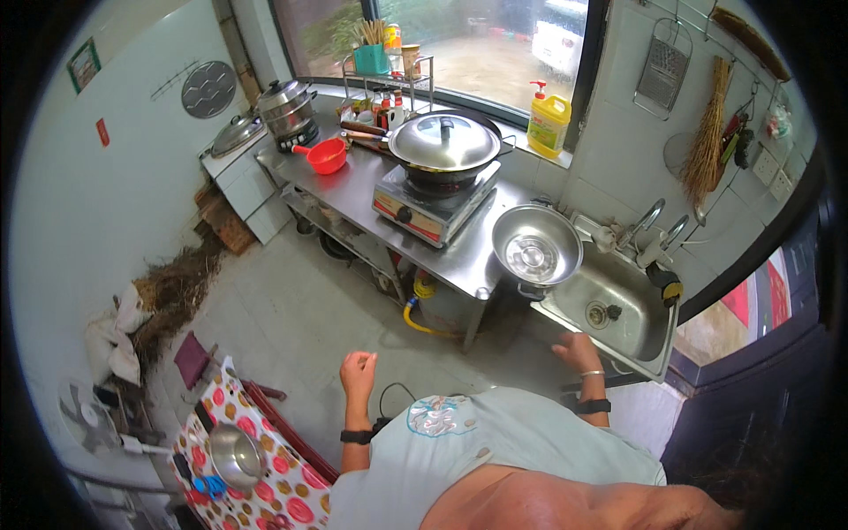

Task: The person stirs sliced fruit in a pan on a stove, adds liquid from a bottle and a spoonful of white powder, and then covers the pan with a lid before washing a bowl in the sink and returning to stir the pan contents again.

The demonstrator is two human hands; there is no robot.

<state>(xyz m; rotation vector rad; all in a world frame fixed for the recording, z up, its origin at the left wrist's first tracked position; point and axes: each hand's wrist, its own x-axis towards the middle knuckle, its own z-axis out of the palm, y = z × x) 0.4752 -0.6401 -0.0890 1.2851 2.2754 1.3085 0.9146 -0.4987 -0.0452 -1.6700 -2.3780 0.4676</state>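
My left hand (358, 381) is raised over the floor in front of my body. Its fingers curl inward, and nothing shows in them. Near the front rim of the steel sink (636, 324), my right hand (580, 352) hangs loosely bent, with no object visible in it. A wide steel pan (538, 245) rests at the sink's left side, beside the steel counter (358, 192). On that counter a portable gas stove (424, 205) carries a wok covered by a domed steel lid (447, 142).
A red plastic dipper (327, 156) and a steamer pot (288, 106) stand farther left on the counter. A yellow detergent bottle (548, 124) is on the windowsill. Behind my left side is a table with a patterned cloth (285, 493) and a steel pot (235, 457).
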